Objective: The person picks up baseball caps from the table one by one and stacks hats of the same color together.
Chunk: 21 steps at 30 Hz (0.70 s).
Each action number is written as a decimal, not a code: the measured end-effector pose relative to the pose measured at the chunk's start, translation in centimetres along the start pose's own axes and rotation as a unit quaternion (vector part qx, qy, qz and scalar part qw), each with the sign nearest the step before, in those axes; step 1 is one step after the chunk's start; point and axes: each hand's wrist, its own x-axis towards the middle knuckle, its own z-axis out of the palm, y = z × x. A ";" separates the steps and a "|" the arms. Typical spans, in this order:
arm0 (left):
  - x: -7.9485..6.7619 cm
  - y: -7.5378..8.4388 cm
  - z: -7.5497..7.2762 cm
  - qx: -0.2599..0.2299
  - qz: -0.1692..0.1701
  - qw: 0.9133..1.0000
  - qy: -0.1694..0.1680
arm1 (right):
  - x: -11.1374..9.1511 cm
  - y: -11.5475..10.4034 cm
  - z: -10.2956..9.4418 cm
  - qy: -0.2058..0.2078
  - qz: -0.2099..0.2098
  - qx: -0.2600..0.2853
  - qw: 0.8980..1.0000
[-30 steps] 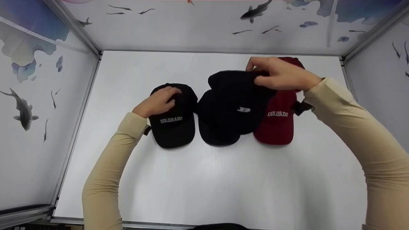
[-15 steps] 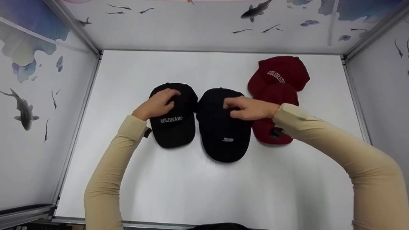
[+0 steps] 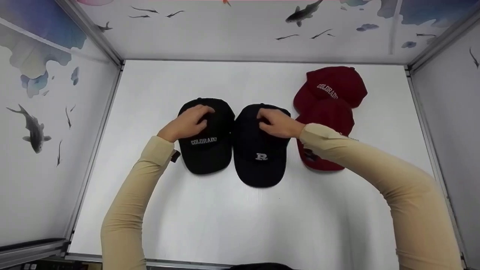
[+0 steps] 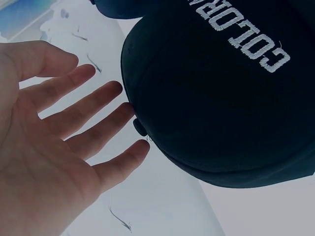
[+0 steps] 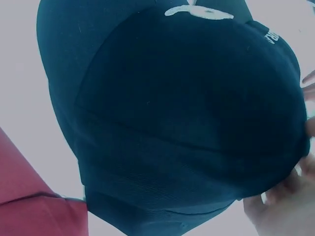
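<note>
- The left hand (image 3: 187, 125) is hanging over the top of the black cap (image 3: 210, 150). Its fingers (image 4: 83, 104) are spreading out loose, gripping nothing. Their tips are coming very close to the cap's edge, but I cannot tell if they are touching it.
- The black cap is lying on the white counter (image 3: 225, 225). Its brim is pointing toward the person, and it is showing COLORADO in white letters.
- The right hand (image 3: 277, 123) is bending over the top of the blue cap (image 3: 258, 146). Its fingers are grasping the cap there, and some tips are hiding behind the cloth.
- The blue cap is sitting right up against the black cap, on its right side. Its brim is pointing toward the person too, and it is showing a white R.
- The front red cap (image 3: 330, 112) is lying just right of the blue cap. The right sleeve (image 3: 405, 187) is covering part of it.
- The back red cap (image 3: 337, 84) is resting behind, and the front one is overlapping it. Its COLORADO letters are slanting.
- Gray fish (image 3: 302, 14) are decorating the back wall (image 3: 225, 41).
</note>
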 end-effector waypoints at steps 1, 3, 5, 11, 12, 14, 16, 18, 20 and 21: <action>0.0 0.0 0.0 0.000 0.001 1.000 0.000 | 0.1 0.0 0.1 0.011 0.001 -0.014 1.000; 0.0 0.0 0.0 0.002 0.001 1.000 0.002 | 0.3 -0.1 0.1 0.028 0.015 -0.050 0.998; 0.0 0.0 0.0 0.003 0.001 1.000 0.002 | 0.4 0.0 0.2 0.042 0.035 -0.084 0.995; 0.1 0.0 0.0 0.007 -0.001 1.000 0.003 | 0.7 0.9 0.8 0.099 0.061 -0.146 0.982; 0.1 0.0 0.1 0.008 0.000 1.000 0.004 | 0.7 1.0 0.8 0.109 0.056 -0.156 0.980; 0.1 0.0 0.1 0.009 0.002 1.000 0.006 | 0.7 1.3 1.0 0.124 0.038 -0.184 0.974; 0.1 -0.1 0.2 0.011 0.004 1.000 0.007 | 0.7 1.5 1.0 0.128 0.005 -0.244 0.961; 0.1 -0.1 0.3 0.012 0.005 1.000 0.006 | 0.7 1.5 1.1 0.123 -0.039 -0.324 0.937; 0.0 -0.2 0.3 0.012 0.006 1.000 0.006 | 0.9 1.6 1.1 0.120 -0.078 -0.395 0.907; 0.0 -0.2 0.2 0.011 0.005 1.000 0.006 | 0.9 1.6 1.1 0.120 -0.093 -0.423 0.893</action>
